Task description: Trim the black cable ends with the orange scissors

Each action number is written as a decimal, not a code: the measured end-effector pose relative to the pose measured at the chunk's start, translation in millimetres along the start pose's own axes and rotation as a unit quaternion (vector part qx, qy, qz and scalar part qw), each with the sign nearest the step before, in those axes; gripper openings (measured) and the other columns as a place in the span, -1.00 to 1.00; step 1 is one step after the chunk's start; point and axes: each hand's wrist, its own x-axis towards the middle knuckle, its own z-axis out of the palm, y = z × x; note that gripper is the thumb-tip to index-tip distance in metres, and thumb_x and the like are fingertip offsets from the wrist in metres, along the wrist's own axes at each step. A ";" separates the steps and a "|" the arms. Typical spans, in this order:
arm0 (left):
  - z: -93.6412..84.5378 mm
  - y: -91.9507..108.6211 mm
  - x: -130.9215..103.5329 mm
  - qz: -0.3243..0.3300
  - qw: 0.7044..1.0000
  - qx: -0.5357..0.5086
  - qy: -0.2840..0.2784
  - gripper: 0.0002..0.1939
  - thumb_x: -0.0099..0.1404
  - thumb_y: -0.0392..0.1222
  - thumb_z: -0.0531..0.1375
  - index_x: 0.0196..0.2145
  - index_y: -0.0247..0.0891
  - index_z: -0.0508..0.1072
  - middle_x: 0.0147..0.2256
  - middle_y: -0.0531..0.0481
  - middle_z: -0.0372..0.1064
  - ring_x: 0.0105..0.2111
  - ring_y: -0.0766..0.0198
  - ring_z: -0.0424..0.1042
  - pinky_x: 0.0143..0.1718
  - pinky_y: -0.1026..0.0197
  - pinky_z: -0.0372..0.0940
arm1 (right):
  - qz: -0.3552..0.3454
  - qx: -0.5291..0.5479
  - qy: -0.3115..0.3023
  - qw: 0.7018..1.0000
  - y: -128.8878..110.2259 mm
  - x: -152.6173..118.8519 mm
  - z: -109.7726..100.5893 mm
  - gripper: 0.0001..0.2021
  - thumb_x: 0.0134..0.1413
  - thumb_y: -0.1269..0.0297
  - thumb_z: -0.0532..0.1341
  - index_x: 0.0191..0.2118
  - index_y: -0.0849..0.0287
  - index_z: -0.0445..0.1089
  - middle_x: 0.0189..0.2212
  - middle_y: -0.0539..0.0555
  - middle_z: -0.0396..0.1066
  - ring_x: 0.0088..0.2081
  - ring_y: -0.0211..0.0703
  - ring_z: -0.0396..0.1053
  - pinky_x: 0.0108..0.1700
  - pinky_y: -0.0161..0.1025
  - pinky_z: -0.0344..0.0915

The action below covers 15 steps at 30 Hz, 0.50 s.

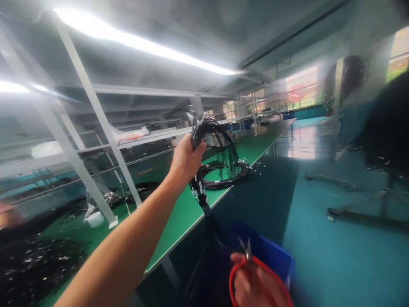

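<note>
My left hand (189,157) is closed around a bundle of black cables (211,128), raised above the green workbench (179,221). One part of the bundle arches over to the right; another part with shiny ends dangles below the fist past the bench edge. Behind it, a coil of black cable (220,184) lies on the bench near that edge. Low in the view, my right hand (251,283) grips red-handled scissors (248,251), their blades apart and pointing up. Motion blur softens the right hand's fingers.
A blue bin (276,256) stands below the bench edge, behind my right hand. White shelf posts (96,111) rise from the bench. Dark cables (47,264) are heaped at the lower left. A large dark cable mass hangs on a wheeled stand (361,213) to the right.
</note>
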 end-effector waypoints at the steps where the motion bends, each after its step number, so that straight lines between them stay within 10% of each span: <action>1: 0.3 -3.1 -5.2 0.000 1.000 -0.004 0.005 -0.93 0.12 -0.31 0.17 -0.47 -0.28 0.30 -0.65 0.20 0.15 -0.73 0.50 0.17 -0.69 0.41 0.18 | -0.024 0.031 0.003 0.999 -3.1 5.1 -0.8 -0.64 0.00 -0.06 0.24 -0.21 0.12 0.42 -0.54 -0.02 0.28 -0.60 -0.26 0.17 -0.55 -0.27 0.16; 15: -29.9 23.7 11.1 -0.005 0.981 -0.165 0.100 -0.86 0.11 -0.46 0.17 -0.52 -0.36 0.27 -0.73 0.26 0.14 -0.74 0.54 0.16 -0.64 0.43 0.19 | -0.149 -0.078 0.045 0.985 -23.3 -2.0 -2.8 -0.57 -0.09 0.13 0.33 -0.07 0.19 0.38 -0.38 0.10 0.39 -0.43 -0.18 0.18 -0.34 -0.24 0.07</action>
